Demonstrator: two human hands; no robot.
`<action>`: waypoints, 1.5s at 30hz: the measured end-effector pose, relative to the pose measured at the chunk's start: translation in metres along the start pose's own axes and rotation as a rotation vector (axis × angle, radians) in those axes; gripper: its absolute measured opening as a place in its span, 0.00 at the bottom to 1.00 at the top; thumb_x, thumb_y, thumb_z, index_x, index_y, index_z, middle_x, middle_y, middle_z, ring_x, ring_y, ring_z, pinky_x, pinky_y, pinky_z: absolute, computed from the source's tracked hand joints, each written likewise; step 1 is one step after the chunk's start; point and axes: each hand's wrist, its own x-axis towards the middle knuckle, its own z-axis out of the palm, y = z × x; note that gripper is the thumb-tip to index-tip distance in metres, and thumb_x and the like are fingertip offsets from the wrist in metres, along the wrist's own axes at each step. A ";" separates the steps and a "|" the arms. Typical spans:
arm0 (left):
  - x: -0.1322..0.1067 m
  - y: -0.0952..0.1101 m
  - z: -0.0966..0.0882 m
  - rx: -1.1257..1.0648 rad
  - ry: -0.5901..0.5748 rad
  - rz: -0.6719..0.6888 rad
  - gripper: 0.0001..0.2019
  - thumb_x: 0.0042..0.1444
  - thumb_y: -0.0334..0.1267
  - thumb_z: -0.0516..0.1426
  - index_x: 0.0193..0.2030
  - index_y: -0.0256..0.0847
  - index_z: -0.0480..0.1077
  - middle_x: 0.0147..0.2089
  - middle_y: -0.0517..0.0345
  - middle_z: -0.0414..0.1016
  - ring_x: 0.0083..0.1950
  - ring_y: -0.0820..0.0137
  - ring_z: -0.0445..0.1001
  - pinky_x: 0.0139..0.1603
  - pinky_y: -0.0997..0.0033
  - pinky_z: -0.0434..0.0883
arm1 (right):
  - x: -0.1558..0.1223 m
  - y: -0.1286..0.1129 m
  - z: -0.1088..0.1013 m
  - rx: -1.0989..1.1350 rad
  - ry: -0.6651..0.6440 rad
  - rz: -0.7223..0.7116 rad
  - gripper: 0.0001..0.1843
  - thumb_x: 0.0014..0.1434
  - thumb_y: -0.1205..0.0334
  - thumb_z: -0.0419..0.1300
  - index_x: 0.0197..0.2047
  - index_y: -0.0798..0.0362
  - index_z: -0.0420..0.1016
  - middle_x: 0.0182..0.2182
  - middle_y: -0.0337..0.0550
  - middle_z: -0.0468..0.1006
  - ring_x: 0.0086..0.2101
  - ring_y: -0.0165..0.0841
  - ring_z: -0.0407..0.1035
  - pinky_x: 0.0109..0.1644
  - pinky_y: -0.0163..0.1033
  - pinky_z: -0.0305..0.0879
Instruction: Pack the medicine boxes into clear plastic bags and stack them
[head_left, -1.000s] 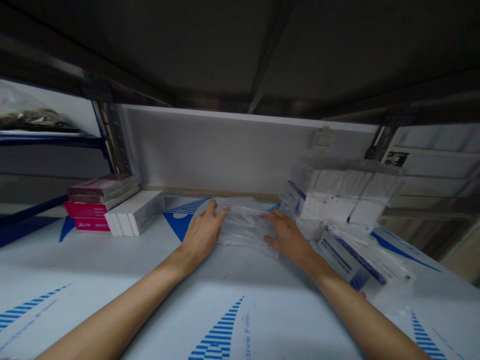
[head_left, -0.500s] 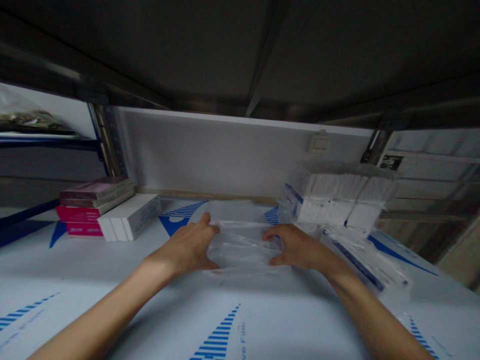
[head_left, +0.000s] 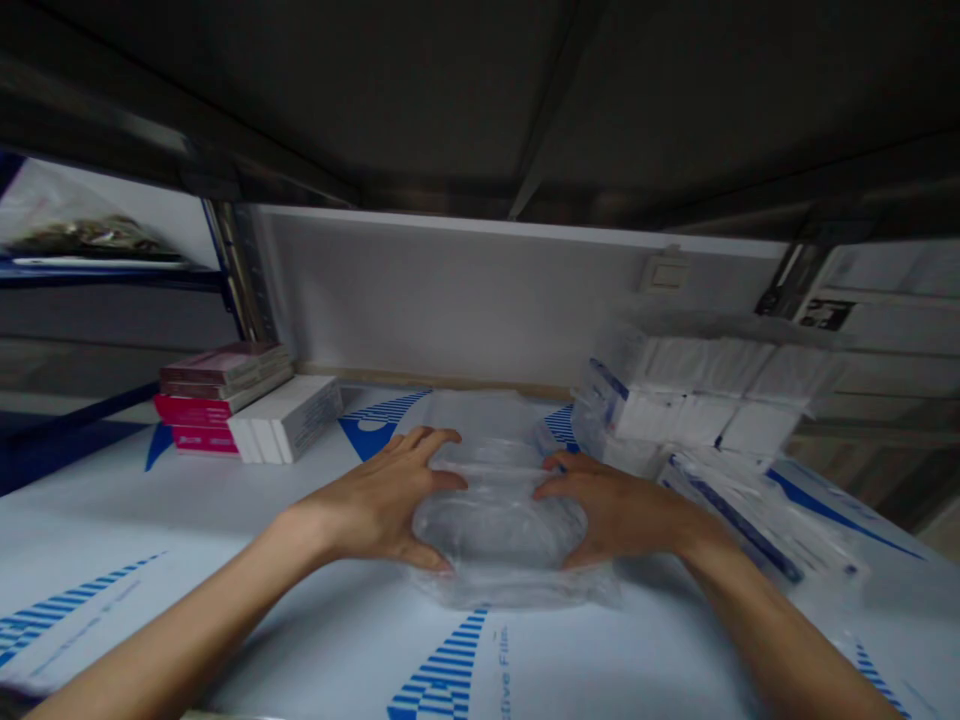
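Observation:
A loose bundle of clear plastic bags (head_left: pixel 499 535) lies in the middle of the film-covered surface, between my two hands. My left hand (head_left: pixel 397 495) grips its left side, with curled, spread fingers over the top and the thumb at the near edge. On the opposite side, my right hand (head_left: pixel 611 508) holds the bundle in the same way, thumb low and fingers hooked over the plastic. Behind it, a flat clear sheet (head_left: pixel 480 415) rests on the surface. Some fingertips are blurred against the plastic.
Pink boxes (head_left: pixel 202 425) and white boxes (head_left: pixel 289 420) are stacked at the left. To the right stand bagged white packets (head_left: pixel 697 400), with flat blue-edged packets (head_left: pixel 750 515) in front. A dark shelf (head_left: pixel 420 100) hangs low overhead. A wall (head_left: pixel 450 300) closes the back.
Both hands have drawn the plastic bags nearer to me, and the bundle looks more bunched up. The view has shifted slightly left. Boxes and packets stay in place.

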 end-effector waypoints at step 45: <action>-0.065 -0.128 0.023 0.266 0.770 -0.403 0.14 0.64 0.37 0.56 0.55 0.39 0.71 0.61 0.40 0.69 0.59 0.49 0.72 0.57 0.49 0.72 | 0.115 -0.101 -0.003 0.028 0.192 -0.313 0.14 0.61 0.59 0.64 0.50 0.49 0.80 0.46 0.46 0.84 0.44 0.40 0.77 0.54 0.49 0.71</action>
